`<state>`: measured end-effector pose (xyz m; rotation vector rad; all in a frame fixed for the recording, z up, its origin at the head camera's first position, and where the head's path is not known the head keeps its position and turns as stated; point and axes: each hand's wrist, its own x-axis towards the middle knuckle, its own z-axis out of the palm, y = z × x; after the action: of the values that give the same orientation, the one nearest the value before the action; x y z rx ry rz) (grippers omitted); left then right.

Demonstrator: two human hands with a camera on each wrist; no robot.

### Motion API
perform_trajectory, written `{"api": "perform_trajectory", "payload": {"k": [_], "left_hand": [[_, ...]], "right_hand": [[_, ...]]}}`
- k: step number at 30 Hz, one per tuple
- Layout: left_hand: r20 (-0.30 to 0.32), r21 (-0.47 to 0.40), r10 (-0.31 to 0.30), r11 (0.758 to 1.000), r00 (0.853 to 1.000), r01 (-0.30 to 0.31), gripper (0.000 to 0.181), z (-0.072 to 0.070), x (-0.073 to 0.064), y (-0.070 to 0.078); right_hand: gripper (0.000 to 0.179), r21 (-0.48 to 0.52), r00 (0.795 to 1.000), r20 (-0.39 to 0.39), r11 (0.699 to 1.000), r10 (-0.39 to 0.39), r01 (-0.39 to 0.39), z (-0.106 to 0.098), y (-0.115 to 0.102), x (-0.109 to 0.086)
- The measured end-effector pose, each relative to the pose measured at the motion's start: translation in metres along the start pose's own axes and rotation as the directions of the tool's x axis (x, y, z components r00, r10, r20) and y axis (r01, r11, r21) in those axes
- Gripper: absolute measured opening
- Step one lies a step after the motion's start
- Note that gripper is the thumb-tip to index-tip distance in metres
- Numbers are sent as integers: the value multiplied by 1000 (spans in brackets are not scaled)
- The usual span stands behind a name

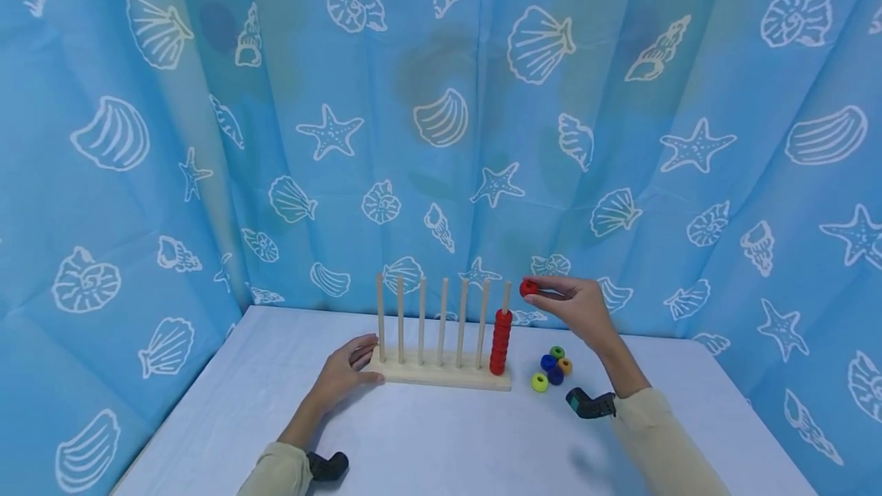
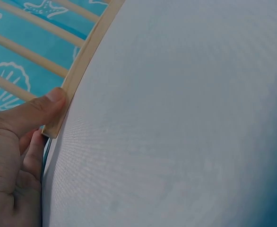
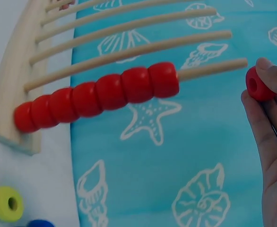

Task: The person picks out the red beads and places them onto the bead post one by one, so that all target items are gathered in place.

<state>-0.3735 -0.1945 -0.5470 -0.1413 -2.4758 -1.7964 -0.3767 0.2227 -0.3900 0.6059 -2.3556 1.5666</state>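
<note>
A wooden peg rack (image 1: pixel 441 378) with several upright pegs stands on the white table. On its rightmost peg sits a stack of red beads (image 1: pixel 500 343), and the peg's bare tip shows above them. My left hand (image 1: pixel 342 373) grips the rack's left end, thumb on the front edge in the left wrist view. Between thumb and fingers, my right hand (image 1: pixel 575 306) pinches one red bead (image 3: pixel 257 85). That bead is just right of the rightmost peg's tip and apart from it, its hole showing in the right wrist view.
Right of the rack lies a loose group of beads: a green bead (image 1: pixel 556 352), an orange bead (image 1: pixel 565 366), blue ones and a yellow bead (image 1: pixel 540 382). A blue curtain (image 1: pixel 427 167) with white shells hangs behind the white table (image 1: pixel 427 442).
</note>
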Motion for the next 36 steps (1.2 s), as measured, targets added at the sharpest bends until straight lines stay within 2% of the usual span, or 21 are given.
{"api": "perform_trajectory", "payload": {"k": [8, 17, 36], "left_hand": [[8, -12, 1, 1000, 1000, -1, 85, 2, -2, -3], [6, 2, 3, 1000, 1000, -3, 84, 1, -2, -1], [5, 6, 16, 1000, 1000, -16, 86, -1, -1, -1]], "right_hand": [[46, 14, 1000, -11, 1000, -15, 15, 11, -10, 12], [41, 36, 998, -14, 997, -67, 67, 17, -16, 21], [41, 87, 997, -14, 994, -70, 71, 25, -8, 24]]}}
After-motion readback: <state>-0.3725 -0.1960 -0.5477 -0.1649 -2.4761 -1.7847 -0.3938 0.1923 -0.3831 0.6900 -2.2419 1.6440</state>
